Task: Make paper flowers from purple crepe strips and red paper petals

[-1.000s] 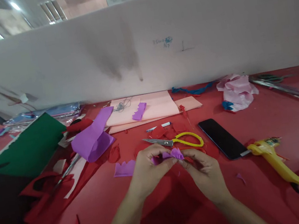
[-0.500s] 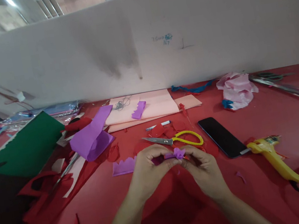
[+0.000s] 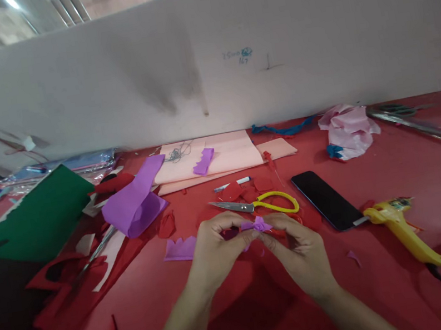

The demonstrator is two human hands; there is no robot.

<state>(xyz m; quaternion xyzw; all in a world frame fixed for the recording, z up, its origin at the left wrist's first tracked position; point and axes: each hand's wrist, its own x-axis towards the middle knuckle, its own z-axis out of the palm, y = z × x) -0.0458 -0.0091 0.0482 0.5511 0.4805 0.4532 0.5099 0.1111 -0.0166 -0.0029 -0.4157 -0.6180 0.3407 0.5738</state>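
Observation:
Between my two hands is a small purple flower (image 3: 261,224), rolled from a scalloped strip. My left hand (image 3: 220,249) pinches the strip on its left side, thumb against fingers. On the right, my right hand (image 3: 300,250) grips the flower's lower part between thumb and fingertips. Just left of my left hand lies another purple scalloped strip (image 3: 179,249) on the red table. Beyond my hands rest scissors (image 3: 275,202) with yellow handles, their blades pointing left. Red round pieces (image 3: 232,191) lie around them, partly hidden by my hands.
A black phone (image 3: 328,200) and a yellow glue gun (image 3: 410,237) lie to the right. A folded purple sheet (image 3: 134,207) and a green board (image 3: 43,217) are at left. Peach sheets (image 3: 227,152) lie before the white partition (image 3: 105,83). A dark shape (image 3: 2,303) fills the left edge.
The purple flower has turned slightly between my fingers and shifted a little left, with both hands still pinching it. The objects on the table stay where they were.

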